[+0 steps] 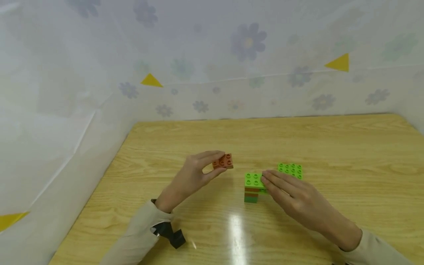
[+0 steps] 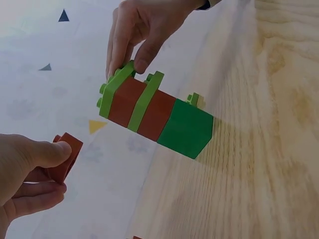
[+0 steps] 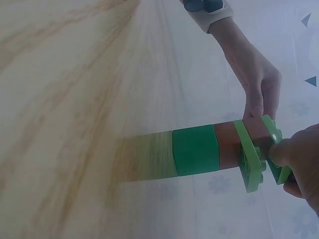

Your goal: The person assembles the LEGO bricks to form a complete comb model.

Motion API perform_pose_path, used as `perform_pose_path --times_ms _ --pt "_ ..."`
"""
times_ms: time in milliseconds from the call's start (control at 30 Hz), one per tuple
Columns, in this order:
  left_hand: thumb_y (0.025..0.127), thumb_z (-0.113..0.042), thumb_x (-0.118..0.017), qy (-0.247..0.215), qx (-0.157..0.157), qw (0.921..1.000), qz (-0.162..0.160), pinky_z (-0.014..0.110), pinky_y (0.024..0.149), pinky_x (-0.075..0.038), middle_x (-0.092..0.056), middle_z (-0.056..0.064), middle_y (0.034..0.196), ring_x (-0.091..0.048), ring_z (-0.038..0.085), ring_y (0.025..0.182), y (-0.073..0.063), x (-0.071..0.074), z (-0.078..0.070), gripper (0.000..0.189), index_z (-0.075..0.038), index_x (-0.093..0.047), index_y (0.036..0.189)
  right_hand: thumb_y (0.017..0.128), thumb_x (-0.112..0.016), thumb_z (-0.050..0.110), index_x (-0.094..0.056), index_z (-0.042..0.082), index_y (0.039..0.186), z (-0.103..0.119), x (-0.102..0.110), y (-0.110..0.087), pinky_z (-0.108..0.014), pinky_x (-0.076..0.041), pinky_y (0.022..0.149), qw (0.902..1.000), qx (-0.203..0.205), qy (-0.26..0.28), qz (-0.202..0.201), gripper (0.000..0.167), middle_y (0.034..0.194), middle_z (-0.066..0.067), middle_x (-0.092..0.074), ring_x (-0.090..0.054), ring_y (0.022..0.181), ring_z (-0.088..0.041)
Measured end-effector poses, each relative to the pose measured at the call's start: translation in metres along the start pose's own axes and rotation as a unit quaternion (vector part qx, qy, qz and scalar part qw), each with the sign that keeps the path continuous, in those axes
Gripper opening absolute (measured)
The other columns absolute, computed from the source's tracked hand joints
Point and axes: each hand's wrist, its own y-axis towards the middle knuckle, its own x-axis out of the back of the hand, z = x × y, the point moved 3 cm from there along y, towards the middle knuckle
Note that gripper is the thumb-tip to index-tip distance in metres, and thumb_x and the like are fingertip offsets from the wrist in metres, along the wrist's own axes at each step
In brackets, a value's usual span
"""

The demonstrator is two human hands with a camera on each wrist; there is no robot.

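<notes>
Between the thumb and fingers of my left hand [image 1: 190, 175] is a small reddish-brown toy building brick [image 1: 226, 161], its studs facing up, held above the table. To its right stands a brick stack [image 2: 159, 109]: a dark green block [image 2: 186, 128] at the bottom, then brown bricks alternating with light green plates. My right hand [image 1: 298, 197] pinches the studded top light green plate [image 1: 253, 179] at its right end, which overhangs the stack. In the right wrist view the thumb [image 3: 283, 152] lies against that plate's edge. The left hand's brick is apart from the stack.
Another light green studded plate [image 1: 290, 169] lies behind the right hand, partly covered by it. A wood-grain table [image 1: 185, 136] carries everything, with white flowered sheeting [image 1: 212, 66] around its back and left. A black strap piece [image 1: 170, 234] hangs at the left sleeve.
</notes>
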Motion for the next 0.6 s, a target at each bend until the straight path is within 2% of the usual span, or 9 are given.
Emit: perform_pose_path --times_ms 100,300,600 --pt "0.083 -0.007 -0.076 -0.012 -0.018 0.9998 0.005 0.023 0.085 -0.055 -0.068 0.016 0.114 -0.067 0.023 0.101 0.0 -0.002 -0.007 0.04 0.002 -0.065 0.12 0.107 -0.032 0.011 -0.069 -0.007 0.108 0.0 0.0 0.0 -0.04 -0.057 0.073 1.0 0.0 0.0 0.005 0.042 0.112 -0.019 -0.068 -0.067 0.098 -0.031" --pt "0.085 -0.009 -0.074 -0.022 -0.026 0.9992 0.018 0.019 0.086 -0.053 -0.068 0.012 0.113 -0.067 0.018 0.098 0.001 -0.008 -0.019 0.041 0.0 -0.062 0.122 0.108 -0.029 0.012 -0.068 -0.007 0.11 0.0 0.0 -0.001 -0.04 -0.058 0.074 0.9996 -0.006 -0.004 0.028 0.044 0.112 -0.019 -0.068 -0.067 0.099 -0.032" --pt "0.079 -0.002 -0.078 -0.032 -0.116 0.9917 -0.046 0.019 0.088 -0.052 -0.066 0.021 0.115 -0.068 0.022 0.099 0.007 -0.023 -0.03 0.043 0.009 -0.063 0.118 0.108 -0.027 0.013 -0.068 -0.008 0.109 0.0 0.002 -0.001 -0.039 -0.058 0.077 0.9984 -0.017 -0.007 0.053 0.046 0.112 -0.019 -0.068 -0.066 0.1 -0.032"
